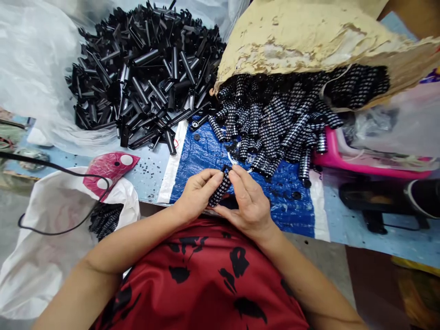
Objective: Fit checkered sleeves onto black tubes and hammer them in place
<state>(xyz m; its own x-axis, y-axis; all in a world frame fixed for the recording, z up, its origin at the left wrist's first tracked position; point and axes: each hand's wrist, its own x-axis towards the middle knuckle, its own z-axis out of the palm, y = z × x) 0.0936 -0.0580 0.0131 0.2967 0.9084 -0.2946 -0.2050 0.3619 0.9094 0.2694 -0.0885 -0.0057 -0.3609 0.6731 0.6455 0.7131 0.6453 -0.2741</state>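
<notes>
A black cylinder with rows of small white marks is tilted between my two hands, close to my body at the table's front edge. My left hand is closed on it, thumb near its upper end. The fingertips of my right hand pinch the same upper end, and its thumb lies by the lower end. Beyond my hands, similar patterned cylinders spill from a torn yellowish sack onto a blue sheet. A big heap of plain black plastic pieces lies at the back left.
A white bag with dark pieces inside hangs at the left, beside a red pouch and a black cable. At the right are a pink tray and a black device.
</notes>
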